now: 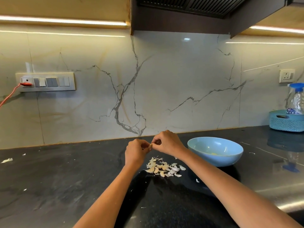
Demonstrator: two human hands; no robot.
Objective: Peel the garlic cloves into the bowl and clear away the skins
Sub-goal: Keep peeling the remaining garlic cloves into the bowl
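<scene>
Two hands meet above a dark surface [82, 178] in front of a marbled wall. The left hand [135, 153] and the right hand [167, 143] both have curled fingers pinching one small garlic clove [150, 146] held between them in the air, fingertips touching it from either side. Directly below lies a loose pile of cloves and skins [164, 167] on the surface. A blue bowl [215, 151] stands just to the right of the pile, beside the right forearm, with a small pale yellowish piece inside. Stray skin scraps [6, 160] lie scattered farther left. At the far right, a teal basket [286, 120] holds a spray bottle [297, 99].
</scene>
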